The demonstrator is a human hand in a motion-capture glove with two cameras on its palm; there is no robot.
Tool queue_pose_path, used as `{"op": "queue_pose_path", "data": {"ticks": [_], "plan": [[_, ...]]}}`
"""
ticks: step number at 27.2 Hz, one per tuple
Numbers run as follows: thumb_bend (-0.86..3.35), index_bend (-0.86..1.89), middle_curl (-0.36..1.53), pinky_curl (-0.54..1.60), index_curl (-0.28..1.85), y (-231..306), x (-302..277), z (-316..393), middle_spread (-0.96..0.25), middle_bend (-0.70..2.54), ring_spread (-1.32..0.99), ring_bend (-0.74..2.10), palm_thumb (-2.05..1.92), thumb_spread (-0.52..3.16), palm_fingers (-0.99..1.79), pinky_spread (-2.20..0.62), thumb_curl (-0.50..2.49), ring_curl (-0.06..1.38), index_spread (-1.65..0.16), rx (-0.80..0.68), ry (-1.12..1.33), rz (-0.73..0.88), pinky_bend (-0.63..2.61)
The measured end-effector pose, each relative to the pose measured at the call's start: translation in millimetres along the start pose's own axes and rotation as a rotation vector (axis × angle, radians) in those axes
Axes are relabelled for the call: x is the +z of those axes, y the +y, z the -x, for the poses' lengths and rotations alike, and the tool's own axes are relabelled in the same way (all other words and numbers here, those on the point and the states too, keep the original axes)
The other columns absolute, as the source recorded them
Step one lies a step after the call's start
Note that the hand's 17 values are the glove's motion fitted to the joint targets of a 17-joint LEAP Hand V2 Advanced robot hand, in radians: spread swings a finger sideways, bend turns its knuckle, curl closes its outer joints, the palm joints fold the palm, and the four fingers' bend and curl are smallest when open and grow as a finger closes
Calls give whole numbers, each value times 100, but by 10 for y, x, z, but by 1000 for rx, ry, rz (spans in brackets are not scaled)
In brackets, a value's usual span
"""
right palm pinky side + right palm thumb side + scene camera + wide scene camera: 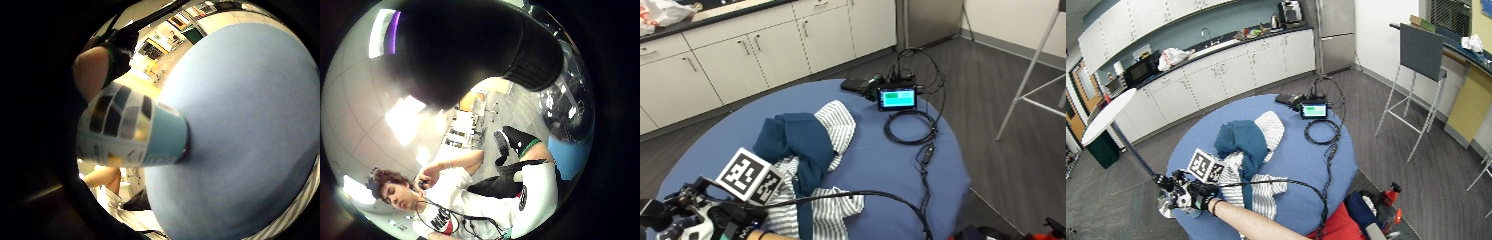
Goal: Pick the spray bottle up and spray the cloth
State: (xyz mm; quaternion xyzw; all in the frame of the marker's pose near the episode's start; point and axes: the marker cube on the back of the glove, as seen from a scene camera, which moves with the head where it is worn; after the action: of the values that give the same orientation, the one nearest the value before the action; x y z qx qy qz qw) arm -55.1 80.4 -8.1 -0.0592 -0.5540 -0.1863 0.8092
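Observation:
A dark blue cloth (796, 140) lies crumpled over a white striped cloth (840, 122) on the round blue table (906, 165). The outside view shows my gloved right hand (726, 220) at the table's near left edge, beside the striped cloth. It grips a clear spray bottle (666, 225) with a black head, held up off the table. The wide view shows the same hand (1196, 197), bottle (1167, 202) and cloth (1242, 140). In the thumb side view the bottle's black head (470, 50) looms close to the palm. The little finger side view looks down on the blue table (240, 125).
A small device with a green screen (897, 97) and a coiled black cable (909, 127) sit at the table's far side. Another cable (866, 192) runs from my hand across the near edge. White cabinets (740, 55) stand behind, and a tall stool (1412, 50) is to the right.

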Motion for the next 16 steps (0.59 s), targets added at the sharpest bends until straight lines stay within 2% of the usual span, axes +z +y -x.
{"op": "queue_pose_path", "data": {"ticks": [4, 10, 13, 16], "plan": [[-4, 10, 42, 36, 22, 177, -347, 188, -9, 26, -8, 36, 80, 87, 57, 7, 42, 37, -28, -30, -57, -81, 55], [-4, 15, 40, 34, 23, 815, -1010, 242, -8, 25, -7, 31, 76, 89, 63, 9, 39, 34, -29, -90, -53, -23, 56], [-4, 18, 40, 33, 25, 1345, -1255, -36, -8, 25, -6, 30, 75, 90, 68, 9, 39, 33, -29, -82, 142, -33, 53], [-4, 20, 40, 32, 27, 1901, -1318, -325, -7, 24, -5, 28, 73, 91, 73, 9, 38, 33, -29, -7, 422, -47, 50]]}}
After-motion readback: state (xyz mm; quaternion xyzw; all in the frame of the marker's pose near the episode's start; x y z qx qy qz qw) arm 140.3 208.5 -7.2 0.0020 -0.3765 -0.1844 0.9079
